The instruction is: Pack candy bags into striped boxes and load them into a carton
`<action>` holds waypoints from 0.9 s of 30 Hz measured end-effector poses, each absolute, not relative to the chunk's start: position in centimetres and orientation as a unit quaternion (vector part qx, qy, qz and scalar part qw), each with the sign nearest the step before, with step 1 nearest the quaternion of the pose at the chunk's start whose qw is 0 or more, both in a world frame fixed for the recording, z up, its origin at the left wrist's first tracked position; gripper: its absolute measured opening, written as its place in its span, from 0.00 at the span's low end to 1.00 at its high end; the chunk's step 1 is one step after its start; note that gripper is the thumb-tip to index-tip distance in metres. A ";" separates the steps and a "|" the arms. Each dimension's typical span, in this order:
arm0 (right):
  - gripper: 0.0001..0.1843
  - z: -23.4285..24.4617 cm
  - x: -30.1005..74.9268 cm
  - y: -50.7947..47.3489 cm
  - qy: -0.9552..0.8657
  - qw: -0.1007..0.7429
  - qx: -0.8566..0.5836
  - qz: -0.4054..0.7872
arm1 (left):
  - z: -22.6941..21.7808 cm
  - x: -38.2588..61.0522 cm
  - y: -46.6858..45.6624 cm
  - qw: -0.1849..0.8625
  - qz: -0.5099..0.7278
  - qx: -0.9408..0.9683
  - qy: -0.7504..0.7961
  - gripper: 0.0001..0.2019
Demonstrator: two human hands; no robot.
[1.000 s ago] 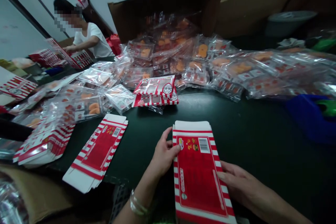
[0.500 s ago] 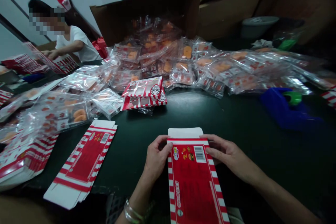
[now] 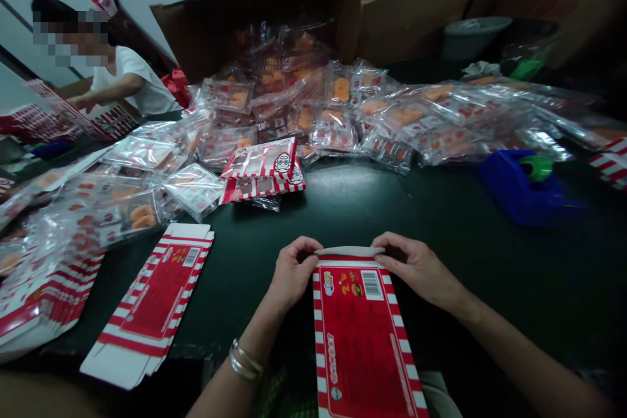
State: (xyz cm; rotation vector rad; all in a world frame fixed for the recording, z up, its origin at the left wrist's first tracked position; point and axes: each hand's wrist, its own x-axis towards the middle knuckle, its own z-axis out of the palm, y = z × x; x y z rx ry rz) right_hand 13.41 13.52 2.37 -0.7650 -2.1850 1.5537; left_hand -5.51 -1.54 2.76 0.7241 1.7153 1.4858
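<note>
A flat red-and-white striped cardboard box [image 3: 362, 333] lies in front of me, printed side up, its near end cut off by the frame's bottom. My left hand [image 3: 296, 271] pinches the far left corner, and my right hand [image 3: 404, 264] pinches the far right corner. Between them the white end flap [image 3: 350, 251] is bent up and shows as a narrow strip. To the left rests a small stack of flattened boxes [image 3: 157, 294] of the same print. Beyond my hands lie two windowed boxes [image 3: 262, 170], one on the other.
Clear plastic packs with orange toy food [image 3: 337, 127] are heaped across the table's back. A blue tape dispenser [image 3: 514, 189] stands at right. More striped boxes [image 3: 53, 300] are piled at left. A person in a white shirt [image 3: 140, 81] handles boxes at far left, near a large carton [image 3: 196, 32].
The white end flap, flat before, is now bent upward. Both hands have closed in on the box's far corners. The view has shifted slightly.
</note>
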 end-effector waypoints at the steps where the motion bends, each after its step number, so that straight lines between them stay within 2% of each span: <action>1: 0.08 2.3 13.5 13.4 -0.791 0.177 -0.250 0.530 | 2.8 -5.5 -1.6 0.361 0.567 0.302 0.676 0.02; 4: 0.09 2.3 13.4 13.2 -0.850 0.203 -0.211 0.438 | 2.7 -5.2 -1.8 0.330 0.534 0.348 0.696 0.03; 7: 0.07 2.3 12.4 13.4 -0.903 0.185 -0.184 0.342 | 2.4 -4.9 -1.6 0.299 0.511 0.379 0.711 0.03; 11: 0.10 2.3 11.1 14.2 -0.940 0.153 -0.111 0.283 | 1.9 -4.8 -1.1 0.263 0.487 0.413 0.723 0.06; 15: 0.10 1.8 11.7 14.0 -0.962 0.155 -0.062 0.214 | 1.8 -5.2 -1.5 0.237 0.467 0.470 0.711 0.07; 18: 0.14 1.6 12.9 13.2 -0.967 0.168 -0.038 0.187 | 2.2 -5.1 -2.0 0.245 0.450 0.507 0.693 0.04; 20: 0.16 1.9 13.3 12.8 -0.960 0.171 -0.058 0.213 | 2.8 -5.0 -1.9 0.262 0.433 0.490 0.710 0.06; 21: 0.16 2.2 13.3 12.7 -0.948 0.158 -0.090 0.263 | 3.1 -5.0 -1.7 0.268 0.425 0.473 0.724 0.08; 24: 0.14 3.6 12.5 13.3 -0.855 0.052 -0.204 0.474 | 4.0 -5.2 -0.6 0.334 0.378 0.458 0.732 0.07; 27: 0.13 5.2 11.4 14.7 -0.791 -0.029 -0.221 0.569 | 4.9 -6.0 0.5 0.422 0.322 0.496 0.687 0.10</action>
